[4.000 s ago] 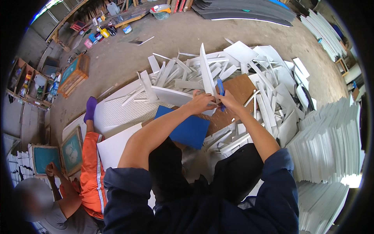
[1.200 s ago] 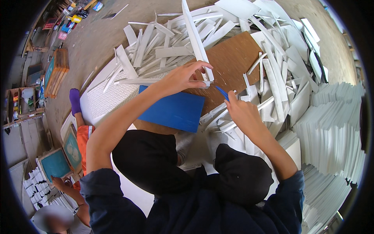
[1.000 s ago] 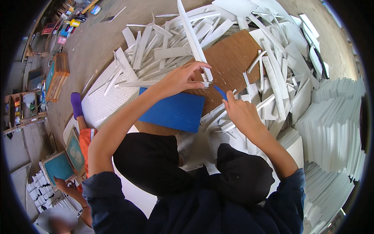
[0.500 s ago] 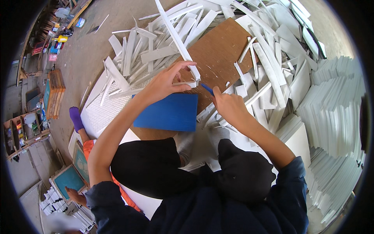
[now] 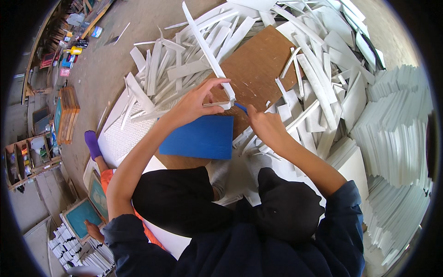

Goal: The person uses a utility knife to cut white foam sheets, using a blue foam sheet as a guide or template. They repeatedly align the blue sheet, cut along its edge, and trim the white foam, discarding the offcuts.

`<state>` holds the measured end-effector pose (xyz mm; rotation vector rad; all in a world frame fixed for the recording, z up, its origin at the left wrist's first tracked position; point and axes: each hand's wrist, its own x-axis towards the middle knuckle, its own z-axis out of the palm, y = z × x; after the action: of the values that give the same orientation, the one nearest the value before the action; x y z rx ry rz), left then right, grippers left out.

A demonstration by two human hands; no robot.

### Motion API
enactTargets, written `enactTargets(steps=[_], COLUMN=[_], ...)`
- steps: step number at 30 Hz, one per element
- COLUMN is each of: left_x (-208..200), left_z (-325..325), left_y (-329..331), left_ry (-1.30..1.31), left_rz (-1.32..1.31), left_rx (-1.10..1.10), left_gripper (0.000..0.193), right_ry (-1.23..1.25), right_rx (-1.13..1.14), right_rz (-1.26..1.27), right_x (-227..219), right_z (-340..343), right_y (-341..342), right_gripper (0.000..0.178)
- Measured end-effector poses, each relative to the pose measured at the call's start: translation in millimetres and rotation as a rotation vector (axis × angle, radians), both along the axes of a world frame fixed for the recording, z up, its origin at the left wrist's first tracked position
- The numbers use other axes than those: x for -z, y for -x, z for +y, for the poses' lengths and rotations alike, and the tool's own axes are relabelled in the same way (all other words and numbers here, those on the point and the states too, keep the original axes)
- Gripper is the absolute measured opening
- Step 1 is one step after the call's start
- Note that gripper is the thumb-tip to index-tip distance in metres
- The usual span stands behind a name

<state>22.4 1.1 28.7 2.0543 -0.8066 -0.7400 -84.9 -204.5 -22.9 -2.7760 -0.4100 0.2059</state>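
Observation:
My left hand [image 5: 194,104] is closed on a long white strip [image 5: 205,46], its thumb and fingers pinching the near end. The strip points away to the far left, and a short piece of it turns sideways at the held corner. My right hand [image 5: 267,124] grips a slim blue tool [image 5: 241,108], perhaps a cutter. The tool's tip meets or nearly meets the strip's corner; its working end is too small to make out. Below my left hand lies a blue rectangular slab [image 5: 198,138] on a brown board [image 5: 254,60].
White offcuts [image 5: 318,83] heap around the board's far and right sides. Tall stacks of white sheets [image 5: 392,129] stand at the right. Another person's hand [image 5: 93,230] and purple sock [image 5: 92,145] show at the left, near wooden frames [image 5: 68,115].
My right hand and the blue tool have shifted slightly left and down, closer to the strip's corner. The strip has dipped a little in my left hand. At lower left, the other person's hand moved slightly.

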Motion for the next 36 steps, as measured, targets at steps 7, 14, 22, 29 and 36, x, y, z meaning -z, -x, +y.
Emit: enactTargets(steps=[7, 14, 22, 29, 36], left_x=[-4, -5, -4, -1, -9], left_z=[-1, -2, -2, 0, -4], left_y=[2, 1, 0, -1, 1], left_ry=[-0.014, -0.004, -0.019, -0.037, -0.032], left_rz=[0.018, 0.063, 0.045, 0.052, 0.104], left_rx=[-0.015, -0.023, 0.014, 0.014, -0.003], left_gripper=[0.069, 0.070, 0.075, 0.079, 0.076], right_ry=[0.005, -0.013, -0.064, -0.049, -0.016], right_rx=[0.024, 0.031, 0.085, 0.124, 0.072], right_rz=[0.026, 0.032, 0.091, 0.109, 0.036], right_x=[-6, 2, 33, 27, 58], right_z=[2, -4, 1, 3, -1], right_y=[-2, 7, -2, 4, 5], right_gripper=[0.008, 0.008, 0.014, 0.019, 0.022])
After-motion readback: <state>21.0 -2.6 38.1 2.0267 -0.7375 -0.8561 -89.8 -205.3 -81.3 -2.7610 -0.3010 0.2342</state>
